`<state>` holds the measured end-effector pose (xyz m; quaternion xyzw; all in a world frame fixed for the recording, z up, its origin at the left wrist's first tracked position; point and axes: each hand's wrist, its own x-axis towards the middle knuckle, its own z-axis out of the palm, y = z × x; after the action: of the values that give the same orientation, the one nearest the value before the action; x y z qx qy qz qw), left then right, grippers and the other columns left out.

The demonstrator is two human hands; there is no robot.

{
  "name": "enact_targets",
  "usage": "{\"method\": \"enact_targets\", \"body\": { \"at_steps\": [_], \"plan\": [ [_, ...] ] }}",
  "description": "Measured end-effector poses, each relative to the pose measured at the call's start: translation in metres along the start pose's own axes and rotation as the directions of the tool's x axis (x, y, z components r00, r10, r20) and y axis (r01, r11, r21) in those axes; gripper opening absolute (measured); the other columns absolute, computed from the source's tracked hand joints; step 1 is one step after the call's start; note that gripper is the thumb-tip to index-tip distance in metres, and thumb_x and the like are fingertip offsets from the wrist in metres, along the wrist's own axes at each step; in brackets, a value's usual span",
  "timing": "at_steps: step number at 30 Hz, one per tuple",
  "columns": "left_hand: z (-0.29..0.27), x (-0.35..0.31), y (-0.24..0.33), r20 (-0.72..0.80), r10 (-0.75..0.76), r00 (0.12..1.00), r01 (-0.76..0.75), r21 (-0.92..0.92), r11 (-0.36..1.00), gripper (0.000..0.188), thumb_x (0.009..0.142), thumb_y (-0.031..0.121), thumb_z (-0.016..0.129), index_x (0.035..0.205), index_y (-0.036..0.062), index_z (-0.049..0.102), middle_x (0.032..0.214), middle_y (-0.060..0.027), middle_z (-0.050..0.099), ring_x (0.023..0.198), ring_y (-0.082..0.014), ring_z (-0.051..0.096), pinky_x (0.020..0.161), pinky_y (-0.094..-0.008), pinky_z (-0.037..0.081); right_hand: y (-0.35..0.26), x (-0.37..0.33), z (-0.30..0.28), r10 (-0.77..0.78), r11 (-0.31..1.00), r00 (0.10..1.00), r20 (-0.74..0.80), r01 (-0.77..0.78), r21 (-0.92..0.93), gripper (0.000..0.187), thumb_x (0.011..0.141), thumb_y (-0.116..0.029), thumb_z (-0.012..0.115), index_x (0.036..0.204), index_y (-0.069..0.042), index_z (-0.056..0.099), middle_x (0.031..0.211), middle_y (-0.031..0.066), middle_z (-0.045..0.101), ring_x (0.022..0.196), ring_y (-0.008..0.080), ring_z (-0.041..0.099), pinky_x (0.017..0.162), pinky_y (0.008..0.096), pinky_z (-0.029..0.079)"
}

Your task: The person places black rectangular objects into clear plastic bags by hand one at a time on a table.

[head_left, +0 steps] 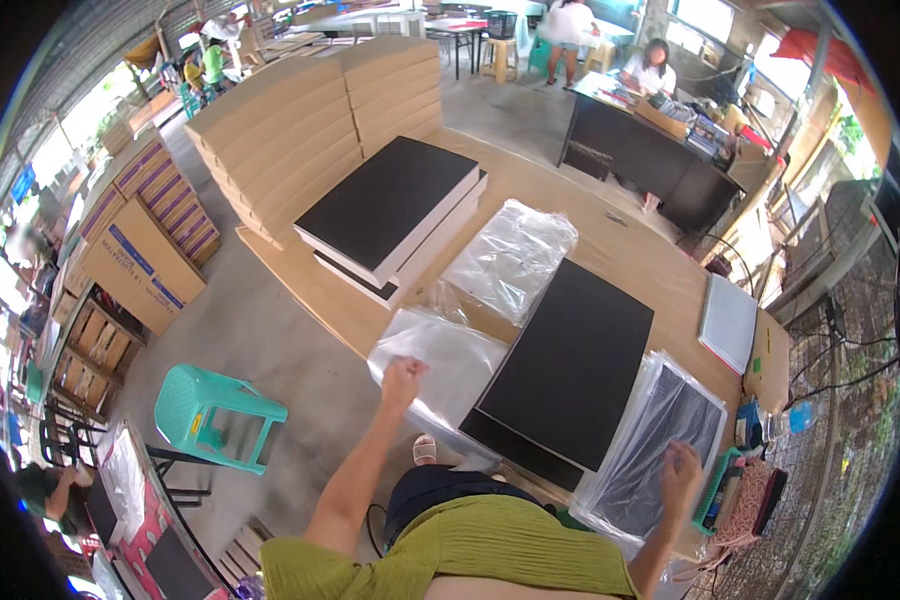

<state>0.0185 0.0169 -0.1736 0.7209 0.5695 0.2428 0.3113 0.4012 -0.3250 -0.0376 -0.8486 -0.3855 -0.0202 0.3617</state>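
The left hand (402,381) has its fingers loosely curled above a flat stack of clear, glossy plastic sleeves (455,365); whether they pinch the film cannot be told. The right hand (682,473) has bent fingers over the outer side of a black rectangular panel in clear, wrinkled plastic (668,425); whether they grip or merely touch it cannot be told either.

With 12 o'clock pointing away from the person, a smooth, matte black rectangular board (572,365) lies between the hands, at 3 o'clock from the left fingers and between 10 and 11 from the right, apart from both. It lies slantwise, a second dark board (530,455) showing beneath its near edge. Its left long side adjoins the sleeves; its right side borders the wrapped panel.

From the left hand, a crinkled, shiny pile of clear plastic bags (520,250) lies between 1 and 2 o'clock, a stack of white-sided boards with a flat black top (390,205) at 12, and tall layered stacks of plain brown cardboard (290,130) at 11. From the right hand, a green plastic basket (711,492) sits near 4 o'clock. All these rest on a table with a smooth tan surface (660,255). At 9 o'clock from the left hand, a teal plastic stool (195,405) stands on the grey floor (315,390).
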Motion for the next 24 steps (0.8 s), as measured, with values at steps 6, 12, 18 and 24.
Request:
{"method": "enact_targets", "body": {
  "at_steps": [6,12,18,24],
  "plan": [
    [-0.001,0.032,-0.016,-0.308,0.467,0.829,-0.363,0.341,0.867,0.021,0.077,0.022,0.065,0.092,0.0076,0.061,0.075,-0.0122,0.064,0.075,-0.0309,0.063,0.070,-0.0417,0.049,-0.150,0.058,0.102,-0.423,0.869,0.872,0.247,0.313,0.385,0.026,0.076,-0.002,0.067,0.101,-0.007,0.067,0.106,0.0126,0.059,0.075,0.0196,0.062,0.062,0.0270,0.050],
    [-0.018,0.091,-0.038,-0.193,-0.089,0.977,0.083,-0.041,0.996,0.020,0.087,0.028,0.056,0.086,0.0077,0.058,0.079,-0.0129,0.064,0.079,-0.0318,0.063,0.070,-0.0424,0.048,-0.231,0.053,0.145,-0.634,0.756,0.660,0.402,0.420,0.503,0.024,0.077,-0.006,0.067,0.101,-0.009,0.067,0.102,0.0091,0.061,0.062,0.0182,0.060,0.060,0.0290,0.050],
    [-0.027,0.084,-0.036,-0.431,0.126,0.894,-0.316,-0.404,0.858,0.014,0.088,0.020,0.057,0.089,0.0059,0.059,0.070,-0.0091,0.063,0.071,-0.0245,0.065,0.065,-0.0397,0.050,-0.241,0.043,0.173,-0.626,0.772,0.585,0.516,0.368,0.518,0.023,0.077,-0.008,0.067,0.100,-0.010,0.067,0.101,0.0087,0.062,0.061,0.0189,0.060,0.062,0.0305,0.049],
    [-0.022,0.075,-0.053,-0.095,0.225,0.970,-0.244,-0.333,0.911,0.013,0.084,0.012,0.059,0.096,0.0064,0.058,0.070,-0.0093,0.062,0.069,-0.0216,0.064,0.064,-0.0376,0.050,-0.249,0.046,0.197,-0.662,0.745,0.537,0.522,0.395,0.538,0.023,0.076,-0.011,0.068,0.099,-0.010,0.067,0.101,0.0088,0.063,0.060,0.0217,0.059,0.062,0.0330,0.048]
  ]
}}
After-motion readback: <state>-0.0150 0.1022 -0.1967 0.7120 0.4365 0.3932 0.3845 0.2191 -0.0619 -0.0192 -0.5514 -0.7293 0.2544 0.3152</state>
